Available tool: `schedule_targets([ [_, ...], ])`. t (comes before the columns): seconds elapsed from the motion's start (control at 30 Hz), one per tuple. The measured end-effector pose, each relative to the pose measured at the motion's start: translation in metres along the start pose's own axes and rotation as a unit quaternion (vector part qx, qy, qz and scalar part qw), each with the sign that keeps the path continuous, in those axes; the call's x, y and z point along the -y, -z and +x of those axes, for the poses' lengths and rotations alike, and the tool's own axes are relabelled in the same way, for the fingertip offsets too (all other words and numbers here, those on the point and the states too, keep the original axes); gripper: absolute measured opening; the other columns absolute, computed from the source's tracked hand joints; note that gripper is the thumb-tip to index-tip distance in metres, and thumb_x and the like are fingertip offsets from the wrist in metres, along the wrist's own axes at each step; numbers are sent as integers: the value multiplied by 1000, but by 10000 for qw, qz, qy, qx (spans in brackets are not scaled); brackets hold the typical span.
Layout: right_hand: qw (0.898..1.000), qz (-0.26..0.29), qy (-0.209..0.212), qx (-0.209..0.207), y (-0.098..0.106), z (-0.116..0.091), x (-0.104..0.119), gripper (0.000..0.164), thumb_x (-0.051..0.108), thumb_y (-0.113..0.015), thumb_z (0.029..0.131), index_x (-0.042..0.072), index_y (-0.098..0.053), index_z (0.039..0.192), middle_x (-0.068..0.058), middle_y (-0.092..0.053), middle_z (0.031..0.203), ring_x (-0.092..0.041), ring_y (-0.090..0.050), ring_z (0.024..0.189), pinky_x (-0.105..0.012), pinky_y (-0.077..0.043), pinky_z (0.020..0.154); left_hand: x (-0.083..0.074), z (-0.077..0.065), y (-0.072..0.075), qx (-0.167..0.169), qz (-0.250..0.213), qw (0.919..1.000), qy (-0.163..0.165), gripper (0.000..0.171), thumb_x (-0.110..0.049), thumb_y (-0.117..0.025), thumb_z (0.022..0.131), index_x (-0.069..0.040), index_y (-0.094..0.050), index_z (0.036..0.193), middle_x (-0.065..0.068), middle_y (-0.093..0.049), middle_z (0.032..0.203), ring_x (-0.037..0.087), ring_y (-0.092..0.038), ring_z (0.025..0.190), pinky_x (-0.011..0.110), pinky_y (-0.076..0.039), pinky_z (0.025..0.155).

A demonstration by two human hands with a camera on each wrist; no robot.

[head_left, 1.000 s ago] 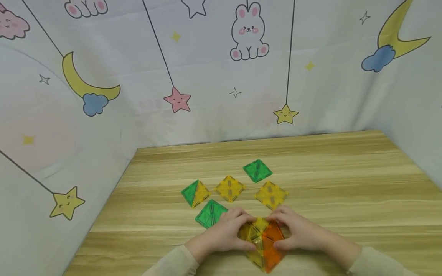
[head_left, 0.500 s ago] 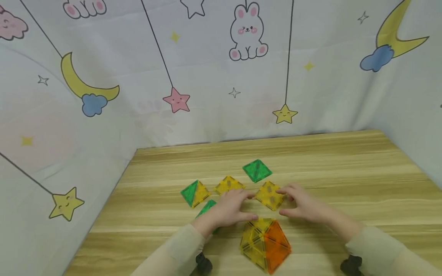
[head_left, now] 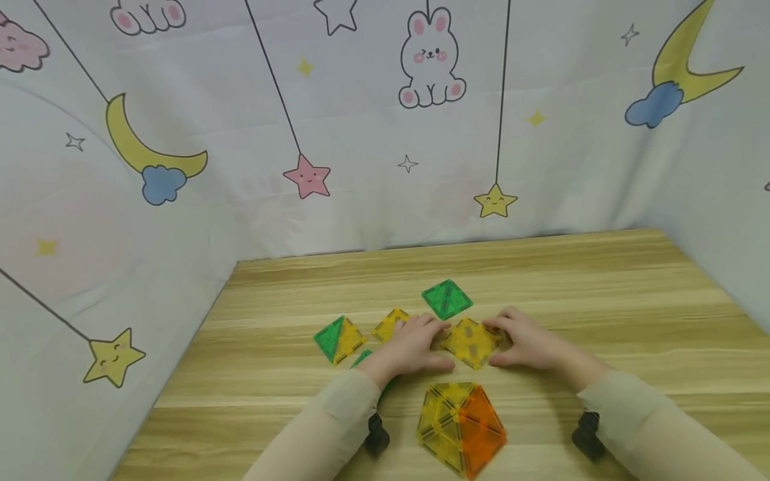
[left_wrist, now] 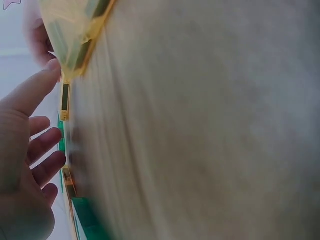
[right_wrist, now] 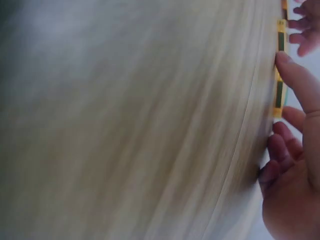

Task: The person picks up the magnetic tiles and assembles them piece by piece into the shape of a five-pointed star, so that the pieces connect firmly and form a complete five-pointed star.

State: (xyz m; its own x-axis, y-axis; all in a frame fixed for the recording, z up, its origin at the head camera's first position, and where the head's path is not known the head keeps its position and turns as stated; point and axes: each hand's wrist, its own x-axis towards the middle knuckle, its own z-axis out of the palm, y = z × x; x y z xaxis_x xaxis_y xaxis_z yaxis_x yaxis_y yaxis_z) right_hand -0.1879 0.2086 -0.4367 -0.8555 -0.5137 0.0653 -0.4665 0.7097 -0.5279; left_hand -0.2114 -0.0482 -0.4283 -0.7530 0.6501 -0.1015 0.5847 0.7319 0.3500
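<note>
A flat yellow diamond of magnetic tiles (head_left: 471, 343) lies on the table between both hands. My left hand (head_left: 412, 346) is spread at its left, thumb and fingers apart, over part of another yellow tile (head_left: 390, 325) and a green tile (head_left: 363, 357). On the opposite side, my right hand (head_left: 529, 342) has its fingertips at the diamond's right corner; in the right wrist view its thumb touches the yellow tile edge (right_wrist: 279, 95). Nearer the person stands a faceted yellow and orange magnetic-tile piece (head_left: 483, 427), held by neither hand.
A green tile diamond (head_left: 447, 298) lies behind the hands, and a green and yellow one (head_left: 339, 339) at the left. Patterned cloth (head_left: 373, 133) encloses the wooden table (head_left: 271, 280) at the back and sides.
Both hands have let go of the yellow and orange piece and moved forward to either side of the yellow diamond. The faceted piece stays on the table.
</note>
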Motion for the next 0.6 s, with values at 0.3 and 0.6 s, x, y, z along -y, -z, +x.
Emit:
schedule_targets([
  [0.3, 10000, 6, 29, 90, -2, 7, 3, 63, 40, -75, 77, 1, -58, 124, -7, -50, 107, -21, -48, 96, -40, -43, 81, -3, 4, 1, -11, 234, 9997, -39, 69, -53, -67, 81, -22, -47, 139, -1, -48, 132, 22, -41, 118, 44, -30, 90],
  [0.6, 9998, 62, -145, 145, -6, 7, 3, 61, 39, -76, 77, 3, -59, 123, -2, -49, 104, -17, -47, 93, -37, -43, 81, -4, 5, -4, -41, 196, 9997, 106, 70, -53, -68, 79, -22, -47, 139, 0, -47, 130, 22, -40, 116, 46, -30, 91],
])
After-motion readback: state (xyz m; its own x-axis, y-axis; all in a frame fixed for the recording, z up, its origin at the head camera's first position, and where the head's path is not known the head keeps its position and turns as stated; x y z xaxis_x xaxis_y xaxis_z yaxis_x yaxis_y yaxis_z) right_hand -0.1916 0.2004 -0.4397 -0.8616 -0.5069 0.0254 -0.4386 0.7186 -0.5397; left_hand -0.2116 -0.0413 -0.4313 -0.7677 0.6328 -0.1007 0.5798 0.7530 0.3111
